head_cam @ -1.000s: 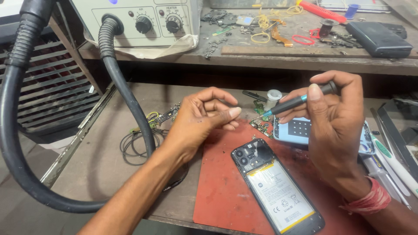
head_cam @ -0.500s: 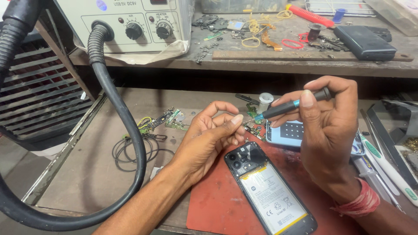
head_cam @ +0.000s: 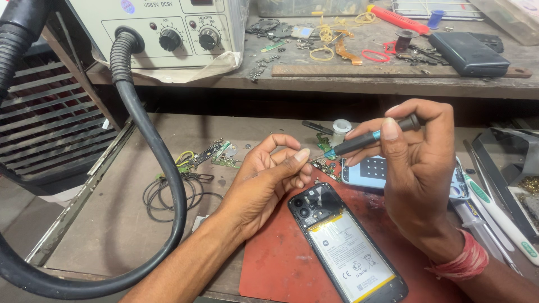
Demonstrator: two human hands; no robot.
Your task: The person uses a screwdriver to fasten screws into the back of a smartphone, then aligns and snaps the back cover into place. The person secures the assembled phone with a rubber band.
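Note:
My right hand (head_cam: pixel 418 168) grips a small black and teal screwdriver (head_cam: pixel 368 140), tip pointing left toward my left hand's fingertips. My left hand (head_cam: pixel 264 179) hovers with thumb and fingers pinched together at the screwdriver tip; whether it holds a tiny screw I cannot tell. Below both hands an opened phone (head_cam: pixel 345 244) lies back-up on a red mat (head_cam: pixel 281 264), its battery and camera exposed. A light blue phone part (head_cam: pixel 373 171) lies under my right hand.
A hot-air station (head_cam: pixel 163 33) with a thick black hose (head_cam: pixel 157 163) stands at the back left. Circuit boards (head_cam: pixel 216 154) and wires (head_cam: pixel 163 193) lie left. A cluttered shelf (head_cam: pixel 393 62) holds a black case (head_cam: pixel 466 53); tools (head_cam: pixel 494 213) lie right.
The view has shifted slightly. My left hand's fingers have closed toward the screwdriver tip, and both hands sit a little lower over the opened phone.

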